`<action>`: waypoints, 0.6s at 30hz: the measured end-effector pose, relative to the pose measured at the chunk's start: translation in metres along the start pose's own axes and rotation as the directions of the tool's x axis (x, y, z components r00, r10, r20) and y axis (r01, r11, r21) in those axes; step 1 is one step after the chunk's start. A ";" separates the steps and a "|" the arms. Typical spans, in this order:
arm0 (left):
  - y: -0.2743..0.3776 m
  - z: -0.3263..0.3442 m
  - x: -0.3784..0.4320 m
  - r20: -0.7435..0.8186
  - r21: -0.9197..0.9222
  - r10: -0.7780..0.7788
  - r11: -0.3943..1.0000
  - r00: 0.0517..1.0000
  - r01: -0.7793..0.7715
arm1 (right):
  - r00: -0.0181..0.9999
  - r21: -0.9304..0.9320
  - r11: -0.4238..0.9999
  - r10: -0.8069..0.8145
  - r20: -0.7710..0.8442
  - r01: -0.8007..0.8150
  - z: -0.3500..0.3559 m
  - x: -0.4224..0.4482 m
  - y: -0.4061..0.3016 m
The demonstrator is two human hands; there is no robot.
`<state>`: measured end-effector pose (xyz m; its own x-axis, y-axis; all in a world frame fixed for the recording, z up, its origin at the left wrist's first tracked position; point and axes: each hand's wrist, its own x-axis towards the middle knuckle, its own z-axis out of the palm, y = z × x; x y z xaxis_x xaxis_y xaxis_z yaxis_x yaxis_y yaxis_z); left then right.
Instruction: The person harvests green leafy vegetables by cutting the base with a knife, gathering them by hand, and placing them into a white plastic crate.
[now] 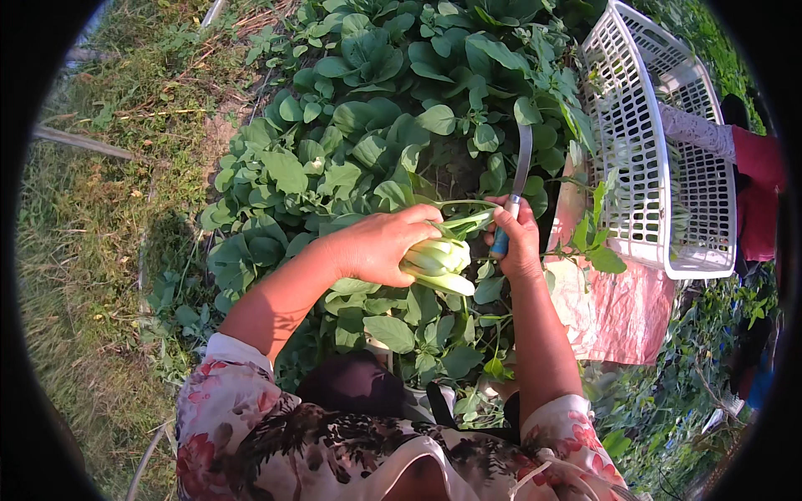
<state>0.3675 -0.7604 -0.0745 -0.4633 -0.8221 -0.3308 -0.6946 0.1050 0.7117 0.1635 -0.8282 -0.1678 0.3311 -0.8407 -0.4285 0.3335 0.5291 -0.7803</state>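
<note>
My left hand (388, 244) grips a bok choy (442, 260) from above, its pale stem bases turned towards my right side. In my right hand (519, 235) is a sickle (521, 166) with a curved metal blade and a wood-and-blue handle; the blade points away from me. The thumb and fingers of that hand also meet a green stalk (473, 222) beside the bok choy. Below and around both hands grow leafy green plants (351, 181). Part of the blade's tip is hidden by a leaf.
A white plastic crate (667, 250) holding pale-stemmed greens stands tilted in view at the right. Under it lies a pink woven sheet (617, 319). Another person's sleeved arm (698, 131) reaches into the crate. Grass (106, 250) and thin poles (84, 141) border the bed on the left.
</note>
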 end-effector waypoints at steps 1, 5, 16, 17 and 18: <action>0.000 0.000 -0.006 0.003 -0.098 0.025 0.995 1.000 -0.024 | 0.998 0.052 0.999 -0.003 0.058 0.000 0.006 -0.004 -0.010; 0.001 -0.012 -0.037 -0.027 -0.808 -0.005 0.589 1.000 -0.019 | 0.993 -0.085 0.991 -0.110 -0.033 0.107 0.009 -0.014 -0.038; -0.021 0.018 -0.020 -0.038 -0.803 -0.256 0.583 0.966 0.123 | 0.938 -0.343 0.939 0.090 0.335 0.032 0.056 -0.065 -0.044; -0.022 0.027 -0.014 0.002 -0.854 -0.254 0.503 0.967 0.134 | 0.959 -0.315 0.949 0.066 0.275 0.025 0.050 -0.062 -0.041; -0.022 0.037 -0.008 -0.005 -0.906 -0.247 0.412 0.969 0.100 | 0.972 -0.315 0.948 0.023 0.235 0.054 0.039 -0.056 -0.036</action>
<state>0.3658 -0.7356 -0.1110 -0.2742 -0.8254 -0.4935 0.1658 -0.5461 0.8211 0.1670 -0.7954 -0.0982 0.5368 -0.7776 -0.3274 0.0558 0.4200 -0.9058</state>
